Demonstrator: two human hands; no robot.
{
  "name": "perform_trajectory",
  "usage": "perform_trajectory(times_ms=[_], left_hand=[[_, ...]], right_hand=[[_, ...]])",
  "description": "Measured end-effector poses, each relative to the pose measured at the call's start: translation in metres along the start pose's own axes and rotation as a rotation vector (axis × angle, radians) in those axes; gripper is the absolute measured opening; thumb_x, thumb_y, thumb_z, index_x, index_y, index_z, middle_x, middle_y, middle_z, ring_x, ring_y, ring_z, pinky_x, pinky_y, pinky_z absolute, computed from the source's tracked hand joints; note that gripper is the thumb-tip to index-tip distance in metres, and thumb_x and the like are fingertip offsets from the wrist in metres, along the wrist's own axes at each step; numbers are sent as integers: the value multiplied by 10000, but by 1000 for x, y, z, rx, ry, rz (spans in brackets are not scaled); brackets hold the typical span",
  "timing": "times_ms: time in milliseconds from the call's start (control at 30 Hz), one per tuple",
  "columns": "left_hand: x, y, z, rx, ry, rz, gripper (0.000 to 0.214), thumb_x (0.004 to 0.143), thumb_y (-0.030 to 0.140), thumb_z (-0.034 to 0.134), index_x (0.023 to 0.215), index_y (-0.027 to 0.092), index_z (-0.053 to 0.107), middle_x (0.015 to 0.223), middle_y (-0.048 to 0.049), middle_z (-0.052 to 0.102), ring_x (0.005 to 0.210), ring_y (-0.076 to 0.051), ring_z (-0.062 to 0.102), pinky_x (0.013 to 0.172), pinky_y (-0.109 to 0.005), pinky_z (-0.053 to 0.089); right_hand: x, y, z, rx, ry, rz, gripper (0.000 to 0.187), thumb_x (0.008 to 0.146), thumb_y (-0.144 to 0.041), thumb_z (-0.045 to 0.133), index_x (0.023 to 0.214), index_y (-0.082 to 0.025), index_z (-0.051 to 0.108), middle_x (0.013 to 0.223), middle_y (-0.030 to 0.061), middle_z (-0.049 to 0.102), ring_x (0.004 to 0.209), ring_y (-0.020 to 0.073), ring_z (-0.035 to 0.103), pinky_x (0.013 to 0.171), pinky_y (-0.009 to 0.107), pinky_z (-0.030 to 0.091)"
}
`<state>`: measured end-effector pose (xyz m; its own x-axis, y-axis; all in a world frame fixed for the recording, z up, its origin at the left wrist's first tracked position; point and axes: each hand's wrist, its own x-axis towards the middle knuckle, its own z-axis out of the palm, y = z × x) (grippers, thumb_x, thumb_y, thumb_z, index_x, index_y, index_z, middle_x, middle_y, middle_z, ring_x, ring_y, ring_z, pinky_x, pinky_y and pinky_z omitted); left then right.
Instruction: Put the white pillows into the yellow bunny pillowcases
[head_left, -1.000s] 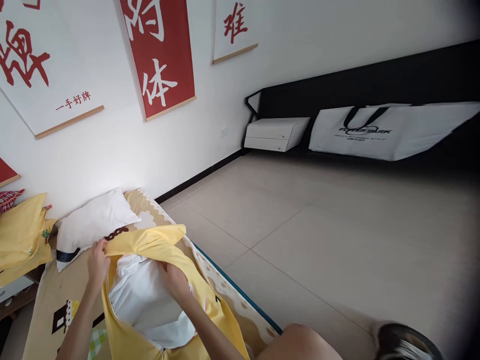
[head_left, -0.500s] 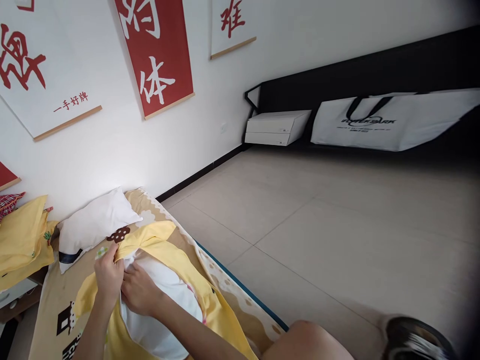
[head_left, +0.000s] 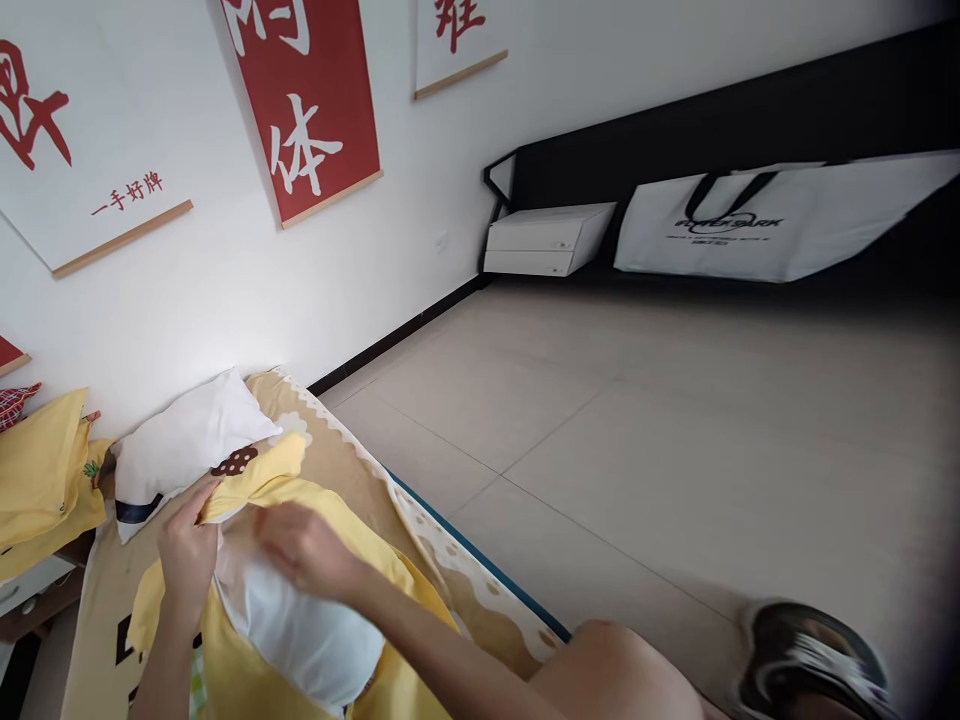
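A yellow pillowcase [head_left: 281, 490] lies on the bed, its opening spread around a white pillow [head_left: 307, 625] that shows through the gap. My left hand [head_left: 187, 545] is closed on the edge of the pillowcase at the far end of the opening. To its right, over the white pillow and close to the yellow edge, is my right hand [head_left: 311, 550]. Its fingers look curled but are smeared by motion, so whether they hold anything does not show.
Beyond my hands a white pillow [head_left: 191, 440] lies on the patterned bed sheet [head_left: 360, 485]. Yellow cushions [head_left: 37, 465] are piled at left. Tiled floor [head_left: 600, 450] stretches right, with white boxes [head_left: 551, 238] and a large white bag [head_left: 712, 225] by the wall. A shoe [head_left: 814, 655] shows bottom right.
My right hand has drawn away from my left hand, rightward. My left hand has shifted slightly left with the pillowcase edge. The yellow flap has moved left, and the view has tilted a little downward.
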<state>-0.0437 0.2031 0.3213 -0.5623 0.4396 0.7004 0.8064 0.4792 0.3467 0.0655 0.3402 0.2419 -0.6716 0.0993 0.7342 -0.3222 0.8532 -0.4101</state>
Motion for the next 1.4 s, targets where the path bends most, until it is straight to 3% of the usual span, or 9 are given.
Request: perform_trajectory(times_ms=[133, 267, 400, 633, 800, 967, 1100, 1233, 1400], left_hand=[[-8, 17, -17, -111, 22, 37, 494, 636, 90, 418, 973, 199, 762, 831, -10, 760, 633, -138, 664, 551, -212, 497], [-18, 3, -22, -5, 91, 82, 495, 644, 65, 419, 976, 218, 754, 721, 1, 676, 588, -127, 583, 596, -242, 471], [-58, -50, 8, 229, 198, -193, 493, 703, 106, 457, 1146, 186, 658, 807, -42, 575, 736, -199, 574, 715, -330, 474], [-154, -104, 102, 292, -189, -799, 454, 912, 280, 364, 1270, 34, 495, 1097, -208, 634, 1063, -305, 622, 832, -370, 505], [-125, -113, 95, 280, -296, -746, 329, 904, 319, 426, 953, 112, 678, 840, -160, 706, 808, -299, 682, 676, -353, 491], [-38, -110, 41, 317, -200, -594, 406, 934, 338, 360, 1162, 146, 636, 985, -164, 706, 915, -297, 655, 797, -376, 451], [-2, -96, 31, 95, -162, -409, 471, 929, 463, 392, 1231, 170, 605, 1029, -130, 704, 993, -265, 638, 869, -357, 461], [-27, -112, 70, -311, -584, -389, 643, 845, 541, 526, 1395, 212, 478, 1347, -117, 593, 1220, -228, 564, 992, -313, 456], [-103, -168, 90, -121, -533, -706, 636, 833, 570, 422, 1283, 142, 559, 1352, -199, 577, 1245, -291, 568, 991, -421, 487]], right_hand=[[3, 35, -9, -142, 57, 389, 716, 748, -370, 666, 1406, -191, 447, 1292, 156, 571, 1163, 304, 536, 947, 455, 456], [1, 63, -11, -194, 227, 572, 445, 759, -179, 560, 1201, -210, 607, 1115, 109, 642, 1009, 257, 599, 827, 369, 496], [-19, 89, -23, -283, 439, 546, 493, 767, -110, 478, 1236, -211, 587, 1202, 111, 609, 1077, 267, 566, 889, 397, 473], [-128, 105, -1, -307, -224, 1101, 412, 738, -43, 455, 1050, -158, 698, 1018, 172, 704, 979, 311, 643, 809, 400, 479], [-116, 106, -13, -170, -279, 1111, 341, 733, -59, 418, 829, -172, 725, 797, 127, 717, 748, 241, 667, 632, 305, 462], [-63, 69, -42, 15, -118, 933, 516, 763, -106, 352, 1149, -230, 672, 995, 47, 722, 840, 171, 658, 705, 249, 472], [-71, 31, -23, 215, 41, 926, 625, 756, -195, 406, 1372, -196, 514, 744, 21, 685, 619, 183, 613, 629, 288, 485], [-113, 39, 14, 436, -81, 977, 694, 704, -254, 497, 1397, -205, 479, 1072, 90, 702, 871, 218, 665, 812, 357, 520], [-184, 77, 17, 666, 106, 1297, 714, 769, -598, 504, 1370, -214, 481, 1309, 150, 597, 1083, 263, 645, 817, 393, 544]])
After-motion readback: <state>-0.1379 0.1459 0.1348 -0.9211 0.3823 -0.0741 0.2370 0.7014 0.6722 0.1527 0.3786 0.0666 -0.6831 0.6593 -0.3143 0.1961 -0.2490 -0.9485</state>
